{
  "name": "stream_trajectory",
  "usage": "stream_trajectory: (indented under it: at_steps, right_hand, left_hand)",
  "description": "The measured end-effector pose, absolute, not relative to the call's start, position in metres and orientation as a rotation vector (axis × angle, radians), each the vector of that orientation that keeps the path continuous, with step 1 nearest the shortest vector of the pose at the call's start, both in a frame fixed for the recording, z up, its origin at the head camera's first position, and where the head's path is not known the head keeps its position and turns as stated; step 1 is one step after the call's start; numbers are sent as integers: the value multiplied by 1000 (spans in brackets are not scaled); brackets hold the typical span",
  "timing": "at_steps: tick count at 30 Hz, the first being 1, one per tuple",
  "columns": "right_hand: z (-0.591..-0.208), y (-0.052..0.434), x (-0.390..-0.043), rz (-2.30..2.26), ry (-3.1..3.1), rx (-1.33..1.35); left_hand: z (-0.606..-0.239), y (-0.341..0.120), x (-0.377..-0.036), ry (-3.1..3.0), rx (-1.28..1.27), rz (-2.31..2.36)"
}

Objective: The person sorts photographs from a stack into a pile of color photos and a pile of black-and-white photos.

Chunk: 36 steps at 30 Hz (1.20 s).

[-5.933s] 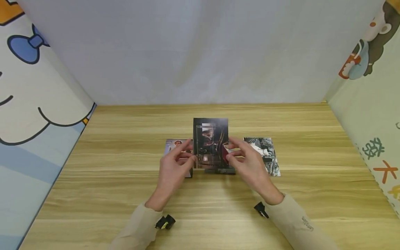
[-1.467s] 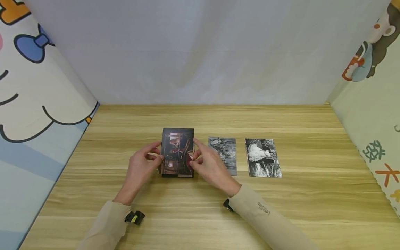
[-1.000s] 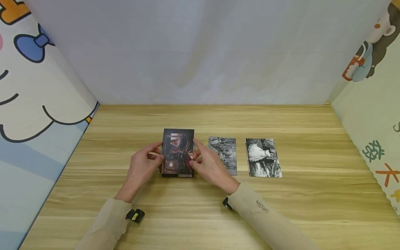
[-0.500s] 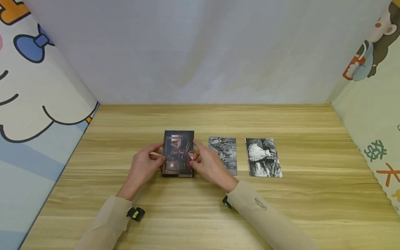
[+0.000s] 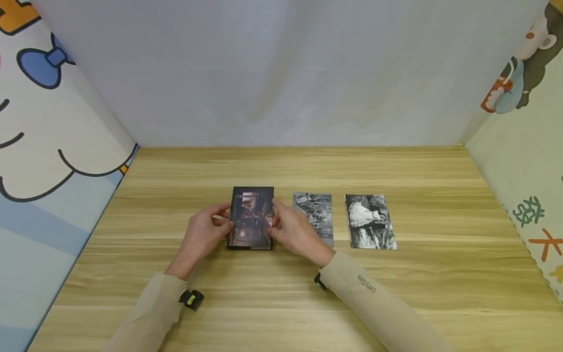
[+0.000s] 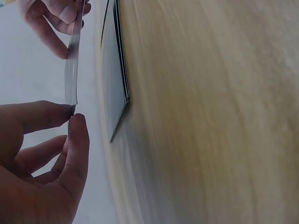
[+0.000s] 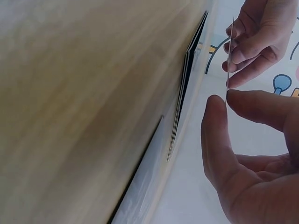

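In the head view, a dark colour photo print (image 5: 251,215) is pinched at both side edges. My left hand (image 5: 204,230) grips its left edge between thumb and fingers, and my right hand (image 5: 294,227) does the same on the right. Both wrist views show the print edge-on, raised above the table. Under it lies a small stack of prints (image 6: 117,70), mostly hidden from the head camera. Right of that, a black-and-white print (image 5: 323,215) is partly covered by my right hand. Farther right lies another black-and-white print (image 5: 371,222) showing a figure in a white dress.
The wood-grain table (image 5: 281,303) runs back to a pale wall (image 5: 281,73). Cartoon-printed panels (image 5: 57,146) stand along the left and right sides. Small black devices (image 5: 191,299) sit at the wrists by the sleeves.
Since the earliest frame, both hands have carried the dark print left, from over the middle print to over the left stack. Over the last second its top edge has dropped slightly toward me.
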State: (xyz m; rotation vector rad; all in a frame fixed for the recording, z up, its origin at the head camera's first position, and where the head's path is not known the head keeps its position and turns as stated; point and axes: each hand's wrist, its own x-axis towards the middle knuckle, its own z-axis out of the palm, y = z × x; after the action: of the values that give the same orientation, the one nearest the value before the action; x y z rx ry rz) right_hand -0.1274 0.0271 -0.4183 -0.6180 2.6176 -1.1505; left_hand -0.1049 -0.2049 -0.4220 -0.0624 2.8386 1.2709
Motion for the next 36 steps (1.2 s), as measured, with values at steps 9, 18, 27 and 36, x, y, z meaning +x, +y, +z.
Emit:
stream_trajectory:
  at_steps: [9,18,27,36]
  right_hand:
    - [-417,27,-130,-1107,2600,-635]
    - [-418,27,-135,-1043,2587,-628]
    - [-419,27,-138,-992,2568,-613]
    - [-421,27,-141,-968,2560,-588]
  left_hand:
    - [-421,-207,-106,2822,-53,1238]
    - [-422,-208,-107,2808,-53,1197]
    - [-423,-207,-111,2782,-60,1171]
    - [-428,-208,-115,2773,-52,1141]
